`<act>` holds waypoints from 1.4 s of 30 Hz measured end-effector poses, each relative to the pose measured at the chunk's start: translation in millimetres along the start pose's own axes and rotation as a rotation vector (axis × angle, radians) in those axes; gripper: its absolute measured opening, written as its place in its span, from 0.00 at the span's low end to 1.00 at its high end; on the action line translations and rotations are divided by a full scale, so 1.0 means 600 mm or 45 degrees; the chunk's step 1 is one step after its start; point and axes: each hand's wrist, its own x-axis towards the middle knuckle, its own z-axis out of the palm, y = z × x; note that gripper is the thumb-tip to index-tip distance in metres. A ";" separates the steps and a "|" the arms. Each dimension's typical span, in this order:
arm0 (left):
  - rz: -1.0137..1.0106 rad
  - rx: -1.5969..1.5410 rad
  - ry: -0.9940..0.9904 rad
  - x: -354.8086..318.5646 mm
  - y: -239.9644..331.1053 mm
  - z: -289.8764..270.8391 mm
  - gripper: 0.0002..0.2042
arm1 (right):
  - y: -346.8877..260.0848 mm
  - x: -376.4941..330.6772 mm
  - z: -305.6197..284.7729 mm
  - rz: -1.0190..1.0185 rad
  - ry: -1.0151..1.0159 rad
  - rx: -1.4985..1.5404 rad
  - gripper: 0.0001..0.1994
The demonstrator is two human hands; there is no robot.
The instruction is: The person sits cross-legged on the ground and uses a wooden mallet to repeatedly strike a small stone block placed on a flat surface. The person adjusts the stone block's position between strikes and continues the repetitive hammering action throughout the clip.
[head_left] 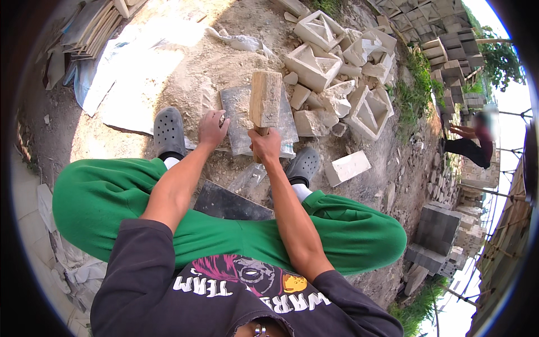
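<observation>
My right hand (265, 144) is wrapped round the handle of a wooden mallet (265, 100), whose blocky head points away from me. Beneath the mallet lies a flat grey slab (234, 109) on the ground between my feet. My left hand (213, 129) is at the slab's left edge with its fingers curled. A small dark, shiny bit (222, 118) shows at those fingers, too small to name. Between my legs is a dark flat board (230, 202), with a crumpled clear plastic bag (247, 177) at its far side.
Several pale cast blocks with triangular hollows (316, 66) lie heaped with broken chunks at the far right. A white rectangular block (348, 168) is by my right shoe (303, 165). Stacked boards (90, 31) stand far left. Another person (477, 137) is at the right, beyond some plants.
</observation>
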 end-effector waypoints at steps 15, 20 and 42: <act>-0.077 -0.081 -0.007 -0.024 -0.018 0.001 0.15 | 0.014 0.024 0.008 -0.152 0.119 -0.302 0.17; -0.230 -0.125 -0.140 -0.014 0.008 -0.011 0.16 | 0.075 0.041 -0.001 0.001 0.003 -0.707 0.17; -0.020 0.108 -0.174 0.107 0.063 0.010 0.21 | 0.107 0.023 -0.057 0.381 0.176 0.151 0.16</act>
